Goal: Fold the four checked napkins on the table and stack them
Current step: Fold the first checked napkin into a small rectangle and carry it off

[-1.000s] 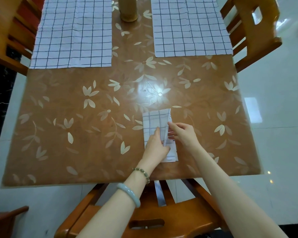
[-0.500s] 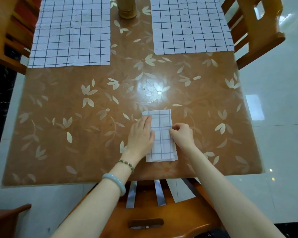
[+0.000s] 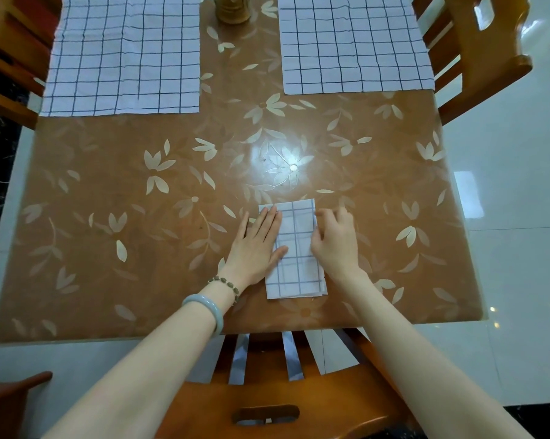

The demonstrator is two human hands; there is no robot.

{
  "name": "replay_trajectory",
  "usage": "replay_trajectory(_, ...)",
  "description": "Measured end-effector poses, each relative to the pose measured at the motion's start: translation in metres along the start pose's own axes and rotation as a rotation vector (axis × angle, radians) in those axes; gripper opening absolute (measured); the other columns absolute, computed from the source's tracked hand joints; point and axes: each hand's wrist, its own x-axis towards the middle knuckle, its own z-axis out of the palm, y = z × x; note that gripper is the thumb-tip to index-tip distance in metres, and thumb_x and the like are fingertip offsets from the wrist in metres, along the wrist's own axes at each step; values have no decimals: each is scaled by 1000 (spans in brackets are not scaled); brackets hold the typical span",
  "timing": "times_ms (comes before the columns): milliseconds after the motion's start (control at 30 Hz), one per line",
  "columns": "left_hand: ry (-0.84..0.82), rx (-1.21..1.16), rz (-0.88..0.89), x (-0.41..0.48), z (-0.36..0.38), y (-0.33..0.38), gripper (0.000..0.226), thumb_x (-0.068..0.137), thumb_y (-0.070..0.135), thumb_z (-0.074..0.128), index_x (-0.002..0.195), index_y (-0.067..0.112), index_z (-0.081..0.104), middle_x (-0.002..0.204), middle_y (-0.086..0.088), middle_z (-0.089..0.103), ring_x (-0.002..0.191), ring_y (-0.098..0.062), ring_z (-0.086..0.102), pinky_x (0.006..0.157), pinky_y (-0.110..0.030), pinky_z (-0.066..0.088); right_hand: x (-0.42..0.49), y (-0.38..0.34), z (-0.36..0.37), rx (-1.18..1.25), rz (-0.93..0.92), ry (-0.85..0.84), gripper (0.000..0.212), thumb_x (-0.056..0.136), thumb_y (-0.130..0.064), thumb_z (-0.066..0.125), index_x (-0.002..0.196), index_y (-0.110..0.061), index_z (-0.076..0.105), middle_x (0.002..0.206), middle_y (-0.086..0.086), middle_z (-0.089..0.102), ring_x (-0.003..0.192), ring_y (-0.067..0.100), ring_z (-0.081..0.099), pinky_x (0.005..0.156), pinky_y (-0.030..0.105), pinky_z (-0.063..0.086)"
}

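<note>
brown leaf-patterned table (image 3: 108, 248) carried everything. nearest, one folded napkin (image 3: 299, 248) lay between the two hands, its long axis running straight away from the person. the left hand (image 3: 254, 245) pressed flat on its left edge, fingers straight. the right hand (image 3: 335, 245) sat at its right edge, fingers loosely bent; whether it pinched the cloth could not be told. layered edges at the pile's near right corner suggested more than one napkin. well beyond lay two more: the left unfolded napkin (image 3: 121, 55) ahead of the left hand, the right unfolded napkin (image 3: 352, 42) ahead of the right, each probably needing a long forward reach.
</note>
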Motion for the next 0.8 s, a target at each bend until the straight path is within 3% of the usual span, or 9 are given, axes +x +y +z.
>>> replay_trajectory(100, 17, 8, 8, 0, 2, -1, 73, 94, 58, -1, 150, 12, -7, 162, -6, -1, 149, -18, -5, 119, -50, -2, 8, -8, 17, -145, -347, -109, 39, 83, -1, 42, 118, 5, 58, 118, 23, 60, 112, 38, 56, 97, 46, 46)
replay_trajectory(167, 25, 2, 9, 0, 3, -1, 72, 94, 59, 0, 150, 13, -8, 162, -5, -1, 149, -17, -5, 119, -51, -1, 14, -3, 26, -255, -421, -237, 47, 88, -9, 31, 127, 6, 53, 131, 23, 55, 125, 37, 50, 105, 47, 41)
replay_trajectory(367, 42, 12, 22, -1, 3, -4, 75, 92, 60, 0, 152, 15, -5, 159, -1, -9, 149, -14, -4, 119, -47, -5, 17, 28, 29, -427, -426, -304, 51, 100, -27, 25, 138, 2, 43, 143, 19, 45, 135, 30, 40, 114, 47, 24)
replay_trajectory(533, 64, 53, 85, -3, 3, -18, 64, 98, 47, 6, 152, 14, 1, 161, -3, 5, 148, -14, 1, 119, -47, -4, 15, 32, 29, -468, -401, -349, 57, 100, -35, 19, 145, -4, 31, 152, 13, 32, 142, 24, 27, 114, 50, 14)
replay_trajectory(800, 27, 137, 226, -35, 7, -17, 69, 98, 50, 20, 149, 4, 26, 154, -13, 28, 144, -23, 26, 117, -45, 8, 15, 33, 31, -449, -361, -323, 60, 100, -37, 12, 145, -4, 34, 151, 12, 34, 141, 23, 29, 114, 51, 12)
